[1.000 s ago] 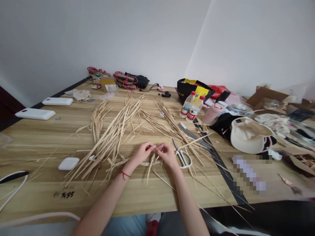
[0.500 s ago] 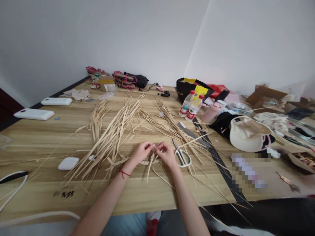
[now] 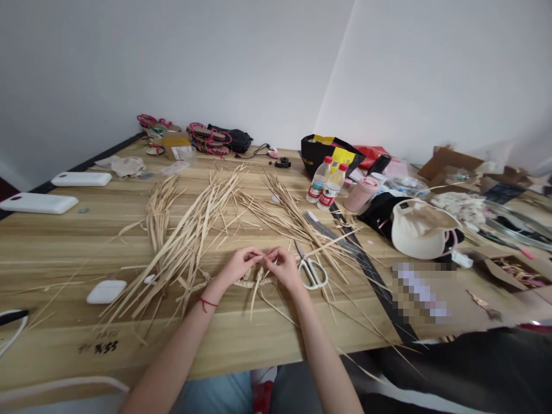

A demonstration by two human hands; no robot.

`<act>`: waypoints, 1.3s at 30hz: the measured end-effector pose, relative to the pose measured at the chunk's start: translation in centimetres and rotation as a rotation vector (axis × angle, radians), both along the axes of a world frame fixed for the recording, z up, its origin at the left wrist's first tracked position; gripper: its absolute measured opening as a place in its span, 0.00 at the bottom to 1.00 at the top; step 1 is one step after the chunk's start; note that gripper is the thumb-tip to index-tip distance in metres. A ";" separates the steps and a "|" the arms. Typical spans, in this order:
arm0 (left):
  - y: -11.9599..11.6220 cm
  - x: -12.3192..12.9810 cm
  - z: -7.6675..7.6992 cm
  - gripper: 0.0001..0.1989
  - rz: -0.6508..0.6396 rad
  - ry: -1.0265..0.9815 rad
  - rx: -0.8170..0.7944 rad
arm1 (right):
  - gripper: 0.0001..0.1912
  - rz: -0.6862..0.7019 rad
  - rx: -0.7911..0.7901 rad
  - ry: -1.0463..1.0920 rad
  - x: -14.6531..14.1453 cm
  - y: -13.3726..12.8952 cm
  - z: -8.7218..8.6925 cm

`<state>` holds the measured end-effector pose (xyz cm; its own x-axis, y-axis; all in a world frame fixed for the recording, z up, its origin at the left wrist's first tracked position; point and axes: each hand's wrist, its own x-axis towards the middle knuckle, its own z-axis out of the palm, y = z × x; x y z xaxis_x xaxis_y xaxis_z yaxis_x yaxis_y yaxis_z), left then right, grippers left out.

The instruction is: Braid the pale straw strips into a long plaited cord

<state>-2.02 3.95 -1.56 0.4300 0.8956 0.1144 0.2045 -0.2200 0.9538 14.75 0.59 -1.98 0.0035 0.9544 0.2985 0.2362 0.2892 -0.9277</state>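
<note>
Over the near middle of the table, my left hand (image 3: 241, 265) and my right hand (image 3: 282, 268) meet at their fingertips. Both are closed in a pinch on thin straw strands at the end of a straw braid; the exact grip is too small to make out. The plaited straw braid (image 3: 245, 283) curves below and between the hands, partly covered by my left wrist. A loose straw end (image 3: 253, 302) hangs down from it. Just right of my right hand lie scissors (image 3: 313, 273) with white handles. Loose straw bundles (image 3: 196, 224) spread beyond my left hand, and another straw bundle (image 3: 293, 215) lies behind the scissors.
White earphone case (image 3: 106, 292) and two white power banks (image 3: 41, 202) lie at left. Water bottles (image 3: 330, 188), a pink cup (image 3: 361, 194) and a black-yellow bag (image 3: 308, 158) stand at back right. A cap (image 3: 425, 236) and a small open box (image 3: 487, 265) are at right.
The whole view has shifted, so most things on the table appear further left. My hands stay pinched together at the straw, with only slight finger movement.
</note>
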 end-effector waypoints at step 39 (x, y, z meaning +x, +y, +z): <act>-0.5 0.6 0.1 0.12 0.108 0.019 0.036 | 0.08 -0.019 -0.005 -0.097 -0.1 0.0 0.1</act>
<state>-1.40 3.49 -1.48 0.3336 0.9322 0.1402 0.2466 -0.2298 0.9415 14.69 0.55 -1.92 -0.0069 0.9559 0.2935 0.3305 0.2792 -0.9016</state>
